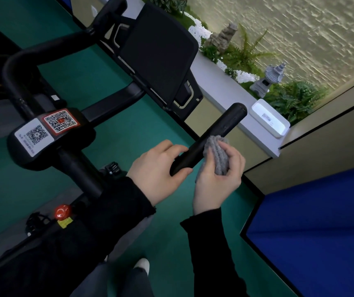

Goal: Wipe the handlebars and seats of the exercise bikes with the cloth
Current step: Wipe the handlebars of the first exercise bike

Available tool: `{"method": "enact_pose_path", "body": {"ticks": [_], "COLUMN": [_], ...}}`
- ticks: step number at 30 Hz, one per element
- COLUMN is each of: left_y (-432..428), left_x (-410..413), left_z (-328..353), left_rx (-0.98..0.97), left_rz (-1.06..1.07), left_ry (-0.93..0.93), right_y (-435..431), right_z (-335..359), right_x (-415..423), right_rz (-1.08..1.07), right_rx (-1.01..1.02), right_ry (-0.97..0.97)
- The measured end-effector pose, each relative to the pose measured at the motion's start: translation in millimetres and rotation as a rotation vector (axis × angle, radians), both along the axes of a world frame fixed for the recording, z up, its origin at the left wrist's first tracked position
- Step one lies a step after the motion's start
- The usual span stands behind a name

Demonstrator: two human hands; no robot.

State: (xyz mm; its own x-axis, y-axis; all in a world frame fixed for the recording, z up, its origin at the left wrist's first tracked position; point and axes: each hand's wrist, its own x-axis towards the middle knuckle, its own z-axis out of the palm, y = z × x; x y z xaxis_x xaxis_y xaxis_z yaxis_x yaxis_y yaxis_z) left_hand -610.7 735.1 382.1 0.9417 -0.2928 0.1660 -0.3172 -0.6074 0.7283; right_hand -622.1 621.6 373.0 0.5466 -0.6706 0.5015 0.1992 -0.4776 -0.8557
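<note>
Our left hand (154, 170) grips the handlebar (225, 125), seemingly to steady it; our right hand (214, 185) clutches the bunched cloth (220, 156) against it.

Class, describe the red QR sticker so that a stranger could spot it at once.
Start at the exercise bike's black handlebars and follow them to the black centre pad above the stem. Two QR stickers lie there side by side: the red QR sticker has a red border, the white QR sticker none.
</note>
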Motion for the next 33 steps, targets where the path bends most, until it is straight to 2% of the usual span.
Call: {"method": "enact_pose_path", "body": {"ticks": [7,9,13,19,23,27,29,33], "left_y": [1,1,1,3,3,3,3,3], "left_x": [0,1,2,3,4,5,5,6], "left_z": [1,0,0,0,0,-1,-1,0], "left_rx": [0.015,0.019,-0.02,-0.043,-0.035,-0.045,-0.05,-0.05], "left_rz": [-0.017,-0.014,-0.016,-0.025,-0.03,-0.035,-0.04,-0.036], "left_ry": [0.018,0.026,0.03,0.033,0.032,0.059,0.068,0.075], "right_y": [-41,-38,-24,-40,-38,-46,-42,-36], "right_z": [37,37,23,45,48,68,73,82], "right_x": [33,31,8,27,22,33,37,50], "right_rz": [-0.022,-0.008,0.15,0.087,0.322,0.297,0.389,0.725], "right_rx": [-0.201,-0.326,-0.593,-0.644,-0.828,-0.827,-0.89,-1.086], "right_ry": [-0.011,0.004,0.096,0.089,0.133,0.148,0.237,0.489]}}
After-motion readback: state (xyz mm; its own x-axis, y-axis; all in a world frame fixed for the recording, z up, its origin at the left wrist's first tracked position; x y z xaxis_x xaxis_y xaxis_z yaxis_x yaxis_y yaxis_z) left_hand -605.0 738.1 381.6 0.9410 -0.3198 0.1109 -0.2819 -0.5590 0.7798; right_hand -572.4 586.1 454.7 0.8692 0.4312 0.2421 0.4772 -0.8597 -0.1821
